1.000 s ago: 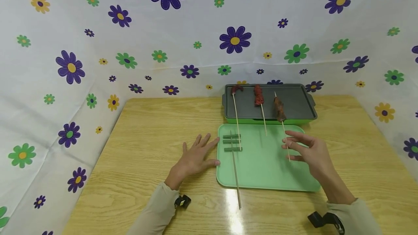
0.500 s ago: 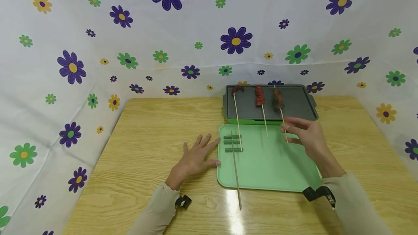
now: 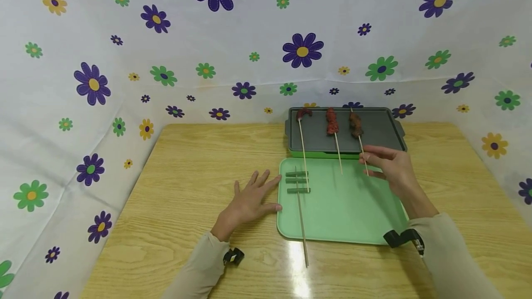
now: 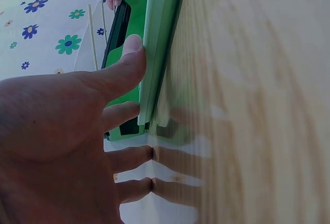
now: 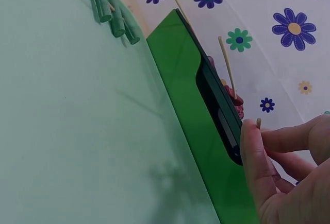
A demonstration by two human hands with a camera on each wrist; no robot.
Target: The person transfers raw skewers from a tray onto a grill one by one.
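My right hand (image 3: 392, 167) pinches the stick of a brown meat skewer (image 3: 355, 125) whose meat lies at the right part of the dark grill pan (image 3: 380, 128). In the right wrist view the stick's end pokes out between thumb and fingers. To its left on the pan rest a red meat skewer (image 3: 332, 121) and a skewer with a curled dark red piece (image 3: 304, 113). With fingers spread and straight, my left hand (image 3: 249, 202) lies on the table, its fingertips touching the left edge of the green tray (image 3: 341, 225).
A skewer with several green pieces (image 3: 298, 181) lies on the tray's left side, its stick jutting over the front edge. The pan stands behind the tray on a green base (image 5: 180, 80). A flowered cloth (image 3: 208, 36) hangs behind the wooden table (image 3: 187, 160).
My right hand has moved forward with the brown meat skewer, whose meat has gone farther back onto the pan. My left hand has stayed at the tray's edge.
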